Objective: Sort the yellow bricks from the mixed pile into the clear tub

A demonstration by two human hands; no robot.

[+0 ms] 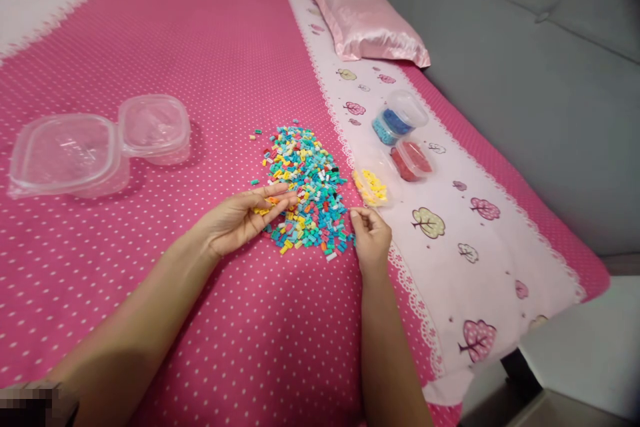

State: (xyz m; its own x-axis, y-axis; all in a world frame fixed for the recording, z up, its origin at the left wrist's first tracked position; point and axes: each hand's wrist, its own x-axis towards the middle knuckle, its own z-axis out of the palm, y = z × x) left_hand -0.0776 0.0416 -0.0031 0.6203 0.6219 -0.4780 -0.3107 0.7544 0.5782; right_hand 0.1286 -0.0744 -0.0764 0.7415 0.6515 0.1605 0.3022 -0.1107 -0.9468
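A heap of small toy building bricks (313, 177) in many colours lies on the bed. My left hand (245, 217) is at its near left edge, palm turned up and fingers half curled, with several yellow and orange bricks (262, 211) lying between thumb and fingers. At the heap's right edge, my right hand (371, 237) has thumb and forefinger pinched together; whatever is between the tips is too small to make out. Just beyond it stands an uncovered clear container of yellow bricks (371, 188).
Behind the yellow bricks are containers of red bricks (411, 160) and of blue bricks (393, 125). Two larger clear plastic containers (67, 153) stand on the left. A pink pillow (370, 23) lies at the back, beside a grey padded headboard (510, 80).
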